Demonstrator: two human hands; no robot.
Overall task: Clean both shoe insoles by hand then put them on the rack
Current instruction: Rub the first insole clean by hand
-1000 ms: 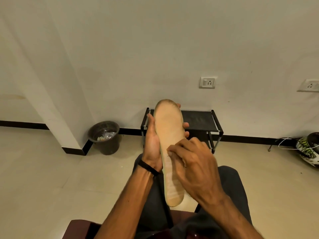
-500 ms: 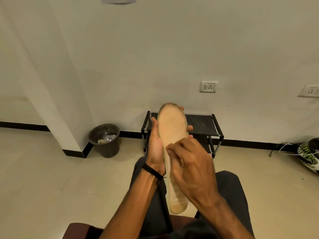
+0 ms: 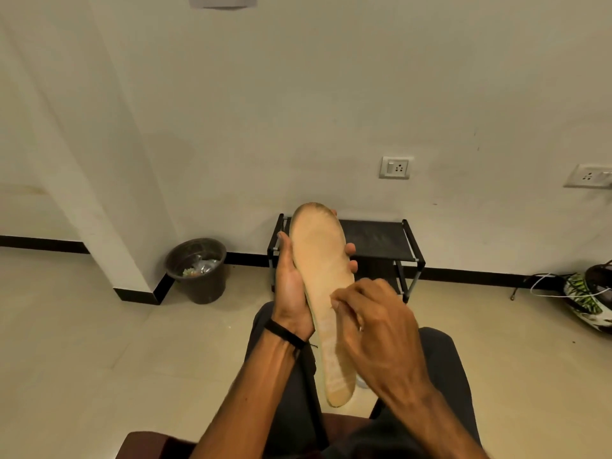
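Note:
A tan shoe insole (image 3: 319, 270) stands nearly upright over my lap, toe end up and its worn top face toward me. My left hand (image 3: 291, 286) grips it from behind and from the left, thumb along the left edge and fingertips showing past the right edge. My right hand (image 3: 377, 329) lies over the insole's middle with its fingers curled, the fingertips touching the surface. Whether they pinch anything is hidden. The black shoe rack (image 3: 381, 240) stands against the wall behind the insole. A second insole is not in view.
A dark waste bin (image 3: 198, 270) with scraps inside sits on the floor left of the rack, beside a wall corner. A helmet (image 3: 592, 296) with a white cable lies at the right. My legs in dark trousers and a reddish seat edge (image 3: 149, 445) fill the bottom.
My right hand's fingertips have shifted slightly on the insole's middle, and the view has tipped a little. The left hand's grip is unchanged.

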